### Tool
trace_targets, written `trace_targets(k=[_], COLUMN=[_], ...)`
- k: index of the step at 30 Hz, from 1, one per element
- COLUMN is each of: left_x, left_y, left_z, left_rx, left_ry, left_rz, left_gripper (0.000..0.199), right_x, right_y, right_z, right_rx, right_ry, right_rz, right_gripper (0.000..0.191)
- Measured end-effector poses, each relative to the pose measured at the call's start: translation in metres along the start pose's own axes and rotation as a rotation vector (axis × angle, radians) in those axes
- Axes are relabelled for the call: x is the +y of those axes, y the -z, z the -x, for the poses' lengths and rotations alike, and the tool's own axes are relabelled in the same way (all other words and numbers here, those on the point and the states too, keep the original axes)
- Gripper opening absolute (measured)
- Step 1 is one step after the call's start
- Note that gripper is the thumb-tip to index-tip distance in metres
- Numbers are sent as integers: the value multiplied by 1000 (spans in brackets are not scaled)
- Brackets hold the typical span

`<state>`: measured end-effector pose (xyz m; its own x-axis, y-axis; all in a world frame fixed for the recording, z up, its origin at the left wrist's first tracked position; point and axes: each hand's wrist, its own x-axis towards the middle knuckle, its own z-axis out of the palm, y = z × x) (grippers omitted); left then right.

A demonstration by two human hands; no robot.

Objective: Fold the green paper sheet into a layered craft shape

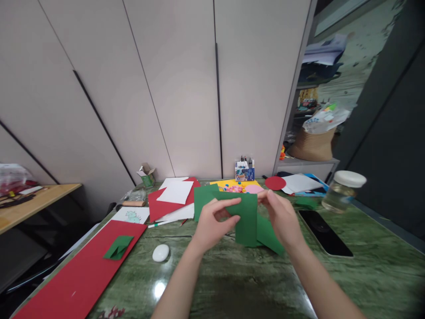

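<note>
The green sheet [247,226] was positioned between the two hands, above the tabletop [229,279]. The right hand [282,219] was closed at the upper right corner of the sheet, gripping it between the fingertips. The left hand [210,226] was located at the left side of the sheet, with index finger and thumb apart against its near face; whether this hand gripped the sheet could not be determined. Further green paper showed behind the left hand and to the lower right of the sheet; its separation from the held sheet could not be confirmed.

The tabletop was green, marbled and glossy. Pale cabinet panels [172,88] with dark vertical strips stood behind it. A shelf unit at the right carried a woven hat [314,144]; a wooden table [43,204] stood at the left.

Items counted on the tabletop: one phone [326,233] and one lidded jar [343,192], both right of the right hand; one white oval object [161,253], left of the left forearm; one red disc [275,183]; one pen pack [245,170]; one small box [146,176]; one long red board [79,270], bearing one folded green piece [118,247].
</note>
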<state>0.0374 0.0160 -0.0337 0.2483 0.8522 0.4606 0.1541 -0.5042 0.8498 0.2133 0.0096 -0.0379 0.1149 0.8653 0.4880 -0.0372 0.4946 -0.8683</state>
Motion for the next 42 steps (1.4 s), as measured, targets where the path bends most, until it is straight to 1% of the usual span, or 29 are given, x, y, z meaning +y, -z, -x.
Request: trace_targets(k=[2, 4, 6, 9, 17, 21, 24, 27, 32, 35, 39, 42], left_x=[0, 1, 0, -1, -3, -1, -2, -3, -3, -3, -3, -3], left_y=[0, 1, 1, 2, 2, 2, 1, 1, 3, 4, 3, 3], left_z=[-1, -1, -1, 0, -1, -1, -2, -3, -2, -2, -1, -1], left_rx=[1, -4, -5, 0, -3, 11, 16, 19, 21, 14, -20, -23], left_ry=[11, 21, 30, 35, 39, 52, 48, 41, 31, 28, 18, 9], left_rz=[3, 6, 17, 38, 44, 54, 64, 58, 47, 39, 26, -1], left_gripper=[37, 38, 37, 37, 38, 37, 37, 37, 38, 38, 38, 38], right_x=[-3, -7, -9, -11, -12, -14, -14, -12, -10, -12, -12, -11], right_y=[0, 0, -1, -1, -2, -1, 0, 0, 0, 2, 2, 2], right_z=[1, 3, 4, 4, 3, 2, 2, 3, 3, 2, 1, 2], right_rx=[-21, -13, -3, -8, -2, -69, -88, -79, -77, -62, 0, 10], right_ry=[26, 33, 24, 7, -29, -27, -50, -86, -103, -82, -44, -43], right_rz=[74, 177, 253, 294, 312, 292, 289, 297, 294, 277, 252, 244], right_gripper=[30, 26, 25, 26, 25, 28, 24, 22, 23, 22, 19, 22])
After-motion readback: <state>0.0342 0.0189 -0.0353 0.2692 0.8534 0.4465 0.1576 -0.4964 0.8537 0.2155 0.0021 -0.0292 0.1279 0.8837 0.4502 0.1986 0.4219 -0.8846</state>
